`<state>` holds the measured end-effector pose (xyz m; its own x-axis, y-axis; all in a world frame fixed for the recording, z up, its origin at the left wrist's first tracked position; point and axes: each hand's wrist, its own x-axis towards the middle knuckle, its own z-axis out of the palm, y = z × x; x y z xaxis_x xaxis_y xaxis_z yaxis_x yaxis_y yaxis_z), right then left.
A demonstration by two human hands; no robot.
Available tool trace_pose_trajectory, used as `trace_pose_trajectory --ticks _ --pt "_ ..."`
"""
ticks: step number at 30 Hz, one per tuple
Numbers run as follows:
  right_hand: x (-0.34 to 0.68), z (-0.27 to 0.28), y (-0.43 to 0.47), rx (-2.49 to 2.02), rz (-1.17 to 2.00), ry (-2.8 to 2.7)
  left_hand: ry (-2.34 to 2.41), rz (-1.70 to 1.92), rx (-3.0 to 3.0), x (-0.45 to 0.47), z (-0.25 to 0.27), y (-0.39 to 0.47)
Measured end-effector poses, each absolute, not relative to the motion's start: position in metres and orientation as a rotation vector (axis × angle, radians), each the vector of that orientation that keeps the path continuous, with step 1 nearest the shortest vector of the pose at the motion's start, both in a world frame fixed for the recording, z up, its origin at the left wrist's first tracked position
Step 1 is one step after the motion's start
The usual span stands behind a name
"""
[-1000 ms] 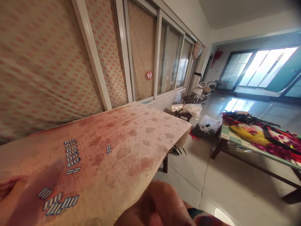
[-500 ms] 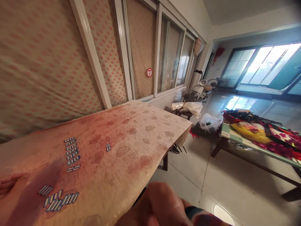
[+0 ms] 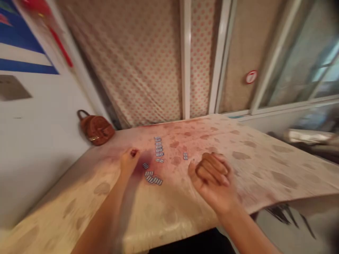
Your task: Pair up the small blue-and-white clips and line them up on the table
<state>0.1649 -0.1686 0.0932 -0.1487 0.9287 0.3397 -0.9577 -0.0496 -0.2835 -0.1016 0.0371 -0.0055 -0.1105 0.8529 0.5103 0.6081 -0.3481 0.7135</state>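
Blue-edged strips [image 3: 159, 154] lie between left hand [image 3: 130, 158] and right hand [image 3: 212, 178], both curled, anything held hidden.

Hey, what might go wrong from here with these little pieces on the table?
Your left hand is near the loose cluster, so a careless sweep might scatter it. A bump might also skew the column of pieces. The tablecloth drapes over the front edge; a snag there could shift both.

Left hand [image 3: 131, 158] curled, right hand [image 3: 212, 171] fisted loosely (both well apart)
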Motion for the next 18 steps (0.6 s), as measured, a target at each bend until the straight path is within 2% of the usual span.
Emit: trace_pose_trajectory --ticks 12,15,18 --pt "0.177 0.085 -0.147 -0.120 1.557 -0.494 1.613 1.432 1.900 -0.103 -0.022 0.048" --pt "0.182 0.087 -0.147 -0.175 1.533 -0.598 1.608 1.448 1.910 -0.102 -0.021 0.047" --pt "0.195 0.082 -0.152 -0.425 1.470 -0.865 1.608 1.435 1.914 -0.102 -0.020 0.047"
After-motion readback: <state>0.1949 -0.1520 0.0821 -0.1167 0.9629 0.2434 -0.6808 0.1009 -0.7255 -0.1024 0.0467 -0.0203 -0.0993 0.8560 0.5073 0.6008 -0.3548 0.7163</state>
